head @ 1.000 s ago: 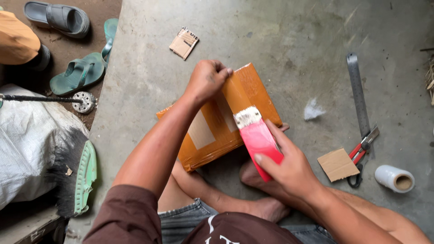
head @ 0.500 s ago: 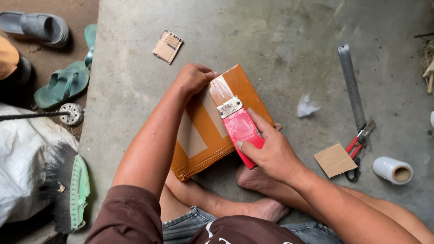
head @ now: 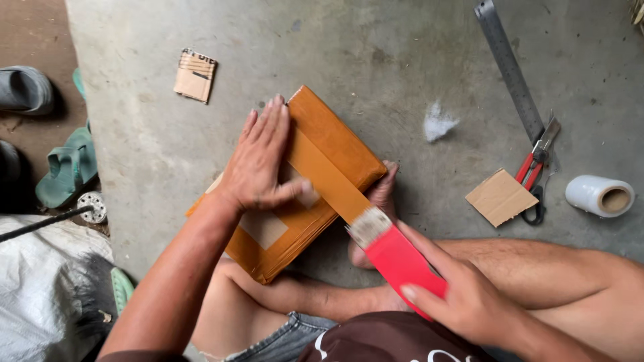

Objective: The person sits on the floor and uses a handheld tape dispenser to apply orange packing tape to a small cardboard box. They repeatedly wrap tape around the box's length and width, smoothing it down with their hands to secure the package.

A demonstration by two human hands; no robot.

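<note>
Lying on the concrete floor, the brown parcel is pressed flat under the open left hand. A red tape dispenser is gripped in the closed right hand; the strip is best kept taut and straight.

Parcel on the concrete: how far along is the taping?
Done: the parcel is already covered in brown tape. In hand: the left hand presses flat on it while the right hand pulls the red tape dispenser, a strip running across the top. Left: the strip is not yet cut.
</note>
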